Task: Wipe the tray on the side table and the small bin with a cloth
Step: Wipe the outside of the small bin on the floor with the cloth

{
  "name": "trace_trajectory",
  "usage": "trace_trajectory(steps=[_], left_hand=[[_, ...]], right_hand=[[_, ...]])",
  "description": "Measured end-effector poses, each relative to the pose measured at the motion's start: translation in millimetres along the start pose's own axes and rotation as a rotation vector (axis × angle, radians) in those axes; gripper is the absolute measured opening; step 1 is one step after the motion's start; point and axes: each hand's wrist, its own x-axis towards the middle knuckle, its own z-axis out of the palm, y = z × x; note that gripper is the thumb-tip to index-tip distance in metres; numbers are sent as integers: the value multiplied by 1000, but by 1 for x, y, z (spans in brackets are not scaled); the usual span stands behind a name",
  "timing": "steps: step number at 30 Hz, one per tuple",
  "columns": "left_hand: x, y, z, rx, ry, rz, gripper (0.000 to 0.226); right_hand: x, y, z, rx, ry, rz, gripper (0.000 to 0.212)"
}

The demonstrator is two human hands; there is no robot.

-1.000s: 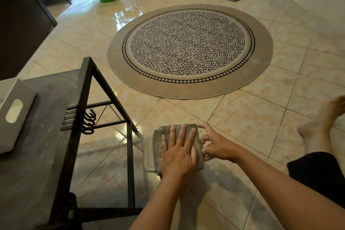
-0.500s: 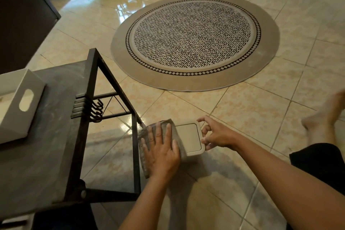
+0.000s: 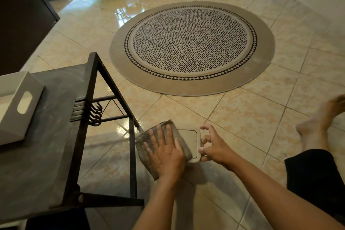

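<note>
Both hands work the small bin on the floor: left hand flat, pressing the cloth on its lid; right hand, fingers curled, seemingly pinching its right edge. Brace there and sweep rightward. The leg of the side table crowds the left; the tray sits on top.

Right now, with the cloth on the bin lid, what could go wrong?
The right hand holds the small bin only by fingertips at its edge; the left hand pressing the cloth may slide it on the glossy floor. The cloth is close to the side table leg; a wider stroke could hit it.
</note>
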Motion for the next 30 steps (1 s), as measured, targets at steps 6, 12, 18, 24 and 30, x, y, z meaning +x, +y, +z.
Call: trace_trajectory(steps=[6, 12, 18, 24, 30], left_hand=[[-11, -4, 7, 68, -27, 174, 64], [-1, -9, 5, 113, -62, 313, 62], [-1, -14, 5, 111, -40, 291, 63], [6, 6, 3, 25, -65, 133, 61], [1, 22, 5, 54, -103, 147, 61]], right_hand=[[2, -3, -8, -442, 152, -99, 56], [40, -46, -5, -645, -38, -235, 34], [53, -45, -12, -511, -152, -173, 33], [39, -18, -10, -267, 68, -73, 42], [19, 3, 7, -103, 153, 71, 50]])
